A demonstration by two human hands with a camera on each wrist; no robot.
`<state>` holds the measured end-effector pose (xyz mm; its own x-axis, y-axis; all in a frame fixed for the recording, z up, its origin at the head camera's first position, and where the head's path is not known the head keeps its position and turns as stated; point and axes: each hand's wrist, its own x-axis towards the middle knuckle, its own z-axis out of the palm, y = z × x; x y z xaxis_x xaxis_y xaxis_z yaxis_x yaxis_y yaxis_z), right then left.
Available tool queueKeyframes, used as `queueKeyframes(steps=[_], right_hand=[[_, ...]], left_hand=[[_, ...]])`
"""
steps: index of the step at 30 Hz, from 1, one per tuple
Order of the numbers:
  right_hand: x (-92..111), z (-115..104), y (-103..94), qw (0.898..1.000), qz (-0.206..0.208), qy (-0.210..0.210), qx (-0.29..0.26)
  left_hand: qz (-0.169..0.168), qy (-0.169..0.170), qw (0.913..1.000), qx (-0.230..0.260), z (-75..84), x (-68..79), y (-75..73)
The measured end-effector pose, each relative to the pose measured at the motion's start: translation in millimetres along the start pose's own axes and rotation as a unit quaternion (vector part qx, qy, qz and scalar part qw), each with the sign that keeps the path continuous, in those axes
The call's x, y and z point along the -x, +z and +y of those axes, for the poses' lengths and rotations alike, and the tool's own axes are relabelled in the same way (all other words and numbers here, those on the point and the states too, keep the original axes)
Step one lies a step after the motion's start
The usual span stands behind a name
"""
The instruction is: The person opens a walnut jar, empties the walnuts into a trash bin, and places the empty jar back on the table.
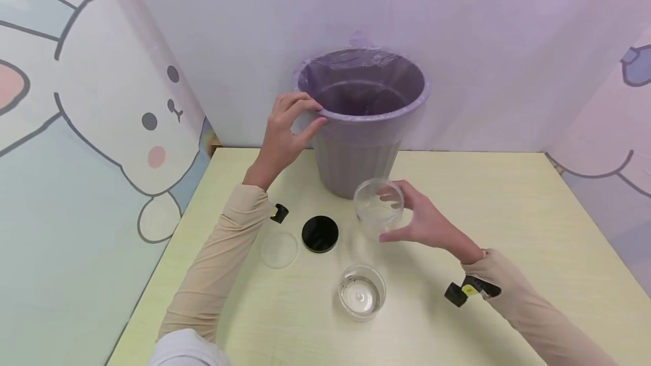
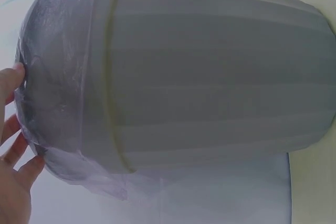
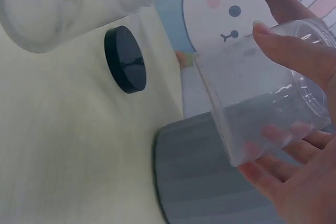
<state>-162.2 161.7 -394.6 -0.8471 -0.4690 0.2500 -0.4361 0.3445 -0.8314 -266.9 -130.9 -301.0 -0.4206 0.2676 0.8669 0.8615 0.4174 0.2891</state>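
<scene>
At the rim of a grey trash bin (image 1: 356,157), my left hand (image 1: 289,129) pinches the edge between thumb and fingers. The bin is lined with a thin purplish plastic bag (image 2: 58,87). My right hand (image 1: 424,219) holds a clear plastic jar (image 1: 378,208) in front of the bin, fingers and thumb on either side of its wall. This jar is raised off the table, with its ridged neck up in the right wrist view (image 3: 268,93). A second clear jar (image 1: 362,292) stands open on the table.
A black round lid (image 1: 320,234) lies on the pale wood table (image 1: 483,213) left of the jars. Beside it is a thin clear disc (image 1: 280,250). A white wall rises behind the bin, and rabbit-printed panels (image 1: 122,95) flank the table.
</scene>
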Motion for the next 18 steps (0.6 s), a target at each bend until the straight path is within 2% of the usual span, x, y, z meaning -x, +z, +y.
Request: queueKeyframes(steps=[8,18], right_hand=[[4,26,20.8,0.998,-0.025,0.011,-0.054],[6,50,40.1,0.993,-0.029,0.027,-0.107]], left_hand=[[0.005,-0.001,0.9999,0.011,0.8,-0.2,0.0],[0.012,-0.006,0.9998,0.017,-0.2,1.0,1.4]])
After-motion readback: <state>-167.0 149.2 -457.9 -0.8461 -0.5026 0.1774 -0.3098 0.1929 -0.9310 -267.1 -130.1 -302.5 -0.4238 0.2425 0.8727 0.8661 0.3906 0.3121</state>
